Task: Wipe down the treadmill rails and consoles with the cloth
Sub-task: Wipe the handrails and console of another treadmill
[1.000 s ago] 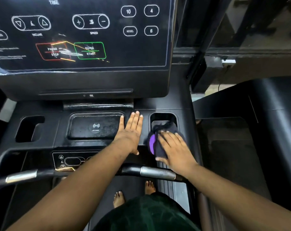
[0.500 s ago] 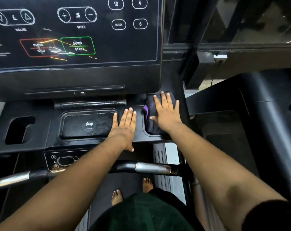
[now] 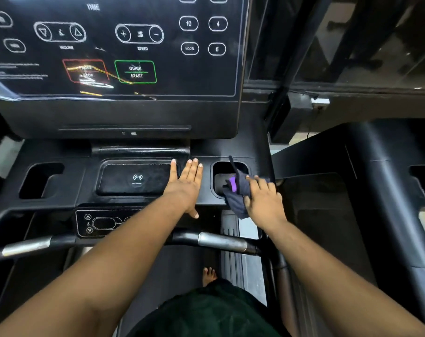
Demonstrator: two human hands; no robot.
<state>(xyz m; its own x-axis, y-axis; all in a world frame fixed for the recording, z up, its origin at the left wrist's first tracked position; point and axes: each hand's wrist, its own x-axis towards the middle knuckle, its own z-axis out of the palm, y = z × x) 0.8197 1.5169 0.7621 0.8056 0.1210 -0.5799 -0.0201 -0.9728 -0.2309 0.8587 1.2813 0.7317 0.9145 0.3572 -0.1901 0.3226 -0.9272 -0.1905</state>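
We stand on a treadmill, both arms out over the black tray point(image 3: 143, 201) under the console point(image 3: 114, 49). Our left hand point(image 3: 186, 184) lies flat on the tray beside the charging pad point(image 3: 136, 178), fingers straight and held close together, thumb tucked low toward the tray's front lip; it braces us and holds nothing. Our right hand point(image 3: 263, 199) presses the dark cloth point(image 3: 235, 193), with its purple patch, against the near edge of the right cup holder point(image 3: 227, 170). The fingers look slightly spread over the fabric, but motion blur keeps us from saying whether they curl round it. 1 corner of the cloth sticks up toward the back of the holder, another hangs off the tray's front lip.

Half a second ago the same hand had the cloth pushed to the far side of that holder, close under the console; 1 second ago it was near the front edge, as now. We read that as 1 full stroke out and back, so the holder's rim is likely being scrubbed. The left hand has not shifted. The console face, the left cup holder point(image 3: 40, 180) and the handlebar point(image 3: 221, 242) appear to be left to wipe.
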